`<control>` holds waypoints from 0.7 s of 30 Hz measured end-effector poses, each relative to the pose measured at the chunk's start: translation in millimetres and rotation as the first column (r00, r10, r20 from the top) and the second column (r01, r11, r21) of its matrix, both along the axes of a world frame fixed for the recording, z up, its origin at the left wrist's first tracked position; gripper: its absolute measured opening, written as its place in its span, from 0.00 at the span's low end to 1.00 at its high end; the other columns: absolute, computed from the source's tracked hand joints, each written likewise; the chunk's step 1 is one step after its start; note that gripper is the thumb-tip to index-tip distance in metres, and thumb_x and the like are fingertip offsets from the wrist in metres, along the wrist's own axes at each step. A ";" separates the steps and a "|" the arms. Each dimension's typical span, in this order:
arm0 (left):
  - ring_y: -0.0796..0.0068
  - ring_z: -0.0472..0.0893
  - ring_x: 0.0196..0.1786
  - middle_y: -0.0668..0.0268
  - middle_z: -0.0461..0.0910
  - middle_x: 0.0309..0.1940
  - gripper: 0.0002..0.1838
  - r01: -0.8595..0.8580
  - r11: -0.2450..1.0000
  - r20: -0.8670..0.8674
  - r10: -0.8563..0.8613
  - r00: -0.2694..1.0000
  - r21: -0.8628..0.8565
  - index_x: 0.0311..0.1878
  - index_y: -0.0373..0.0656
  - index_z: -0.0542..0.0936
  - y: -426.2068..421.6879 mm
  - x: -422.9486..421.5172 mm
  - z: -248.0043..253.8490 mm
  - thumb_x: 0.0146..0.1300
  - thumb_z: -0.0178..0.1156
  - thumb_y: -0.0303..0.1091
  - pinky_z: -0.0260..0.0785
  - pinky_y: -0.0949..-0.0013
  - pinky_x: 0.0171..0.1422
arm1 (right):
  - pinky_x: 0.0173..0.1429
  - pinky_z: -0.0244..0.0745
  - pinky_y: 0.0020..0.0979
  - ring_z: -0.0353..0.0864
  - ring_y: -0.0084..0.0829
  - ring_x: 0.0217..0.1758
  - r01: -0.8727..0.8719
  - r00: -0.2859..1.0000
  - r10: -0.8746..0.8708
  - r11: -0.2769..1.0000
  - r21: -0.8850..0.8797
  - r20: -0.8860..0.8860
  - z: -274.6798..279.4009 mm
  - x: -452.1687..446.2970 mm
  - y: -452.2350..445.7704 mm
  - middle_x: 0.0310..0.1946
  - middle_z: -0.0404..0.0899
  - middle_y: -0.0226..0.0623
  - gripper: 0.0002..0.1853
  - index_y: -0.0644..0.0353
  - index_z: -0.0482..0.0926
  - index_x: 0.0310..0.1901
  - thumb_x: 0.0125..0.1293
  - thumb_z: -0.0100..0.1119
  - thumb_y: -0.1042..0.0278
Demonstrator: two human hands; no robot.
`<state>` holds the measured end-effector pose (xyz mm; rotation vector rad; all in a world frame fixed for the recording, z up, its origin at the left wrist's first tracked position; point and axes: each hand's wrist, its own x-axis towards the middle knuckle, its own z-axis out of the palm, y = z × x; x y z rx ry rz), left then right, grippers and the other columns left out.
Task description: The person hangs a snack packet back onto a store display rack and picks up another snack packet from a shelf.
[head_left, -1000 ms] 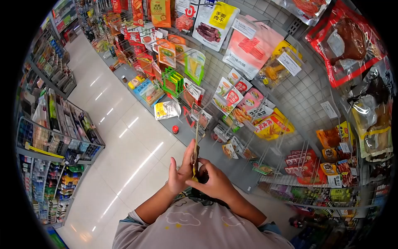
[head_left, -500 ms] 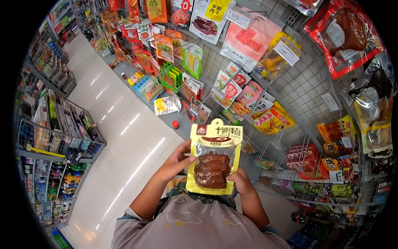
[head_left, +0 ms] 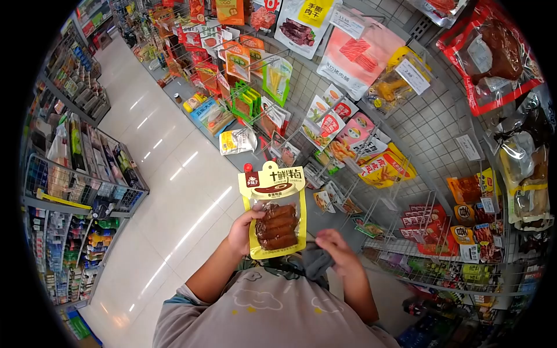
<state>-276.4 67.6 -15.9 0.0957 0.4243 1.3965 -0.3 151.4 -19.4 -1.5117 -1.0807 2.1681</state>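
"Yellow-edged pouch (head_left: 274, 204), front and centre, up before the person's shirt (head_left: 261, 313), window facing the camera! And the left hand (head_left: 239, 235)?"

"Clamped on its left border, thumb across the front. The right hand (head_left: 342, 253) is off the pouch, fingers bent. Whether they close on that dark grey patch (head_left: 316, 262) beside them, I can't tell; it's murky down there."

"How would it handle?"

"Light, I'd judge: slick, bendy film, with firmish brown pieces (head_left: 278, 228) giving the middle some body. Nothing fragile. Best grip? Side borders, or the flat header with the hang hole."

"And the surroundings?"

"Shop aisle, glossy pale tiled floor (head_left: 183, 220) throwing back streaks of light! Ahead, a grey ledge (head_left: 235, 160) bears a white packet (head_left: 237, 142) and a small red item (head_left: 248, 167); hanging packets (head_left: 301, 29) crowd the wire mesh (head_left: 449, 110) above. Over on the left, wire-sided shelving (head_left: 81, 189), packed."
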 end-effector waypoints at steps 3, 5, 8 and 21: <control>0.52 0.73 0.74 0.49 0.69 0.75 0.34 0.200 0.979 0.221 -0.185 0.958 -0.049 0.80 0.41 0.61 -2.9 -6.3 -14.4 0.78 0.46 0.50 0.67 0.49 0.78 | 0.60 0.72 0.27 0.75 0.25 0.59 0.178 0.983 -0.158 0.931 0.318 -0.089 24.1 -2.6 24.0 0.53 0.77 0.33 0.20 0.56 0.76 0.59 0.68 0.68 0.75; 0.54 0.72 0.75 0.52 0.67 0.77 0.40 0.171 0.982 -0.015 -0.172 0.985 -0.084 0.82 0.41 0.58 3.9 9.4 -1.2 0.81 0.40 0.63 0.67 0.49 0.77 | 0.65 0.69 0.28 0.72 0.27 0.62 0.307 0.951 -0.266 0.763 0.568 -0.157 34.6 -23.0 33.1 0.58 0.74 0.34 0.22 0.57 0.75 0.61 0.67 0.66 0.78; 0.58 0.72 0.75 0.55 0.68 0.76 0.43 0.238 0.962 -0.263 -0.266 0.928 -0.132 0.82 0.41 0.58 8.9 28.4 1.0 0.80 0.33 0.68 0.65 0.52 0.79 | 0.67 0.69 0.34 0.74 0.32 0.61 0.157 0.980 -0.185 0.474 0.866 -0.077 70.5 -71.8 22.7 0.56 0.75 0.37 0.19 0.61 0.74 0.60 0.68 0.62 0.79; 0.59 0.78 0.70 0.55 0.75 0.70 0.46 -0.083 0.984 -0.265 0.039 0.964 -0.157 0.77 0.40 0.65 1.2 -7.0 5.4 0.77 0.28 0.72 0.69 0.57 0.76 | 0.52 0.76 0.30 0.83 0.35 0.44 -0.172 0.936 0.350 0.530 0.831 -0.030 25.1 -81.9 -31.4 0.41 0.81 0.40 0.09 0.64 0.80 0.38 0.58 0.57 0.87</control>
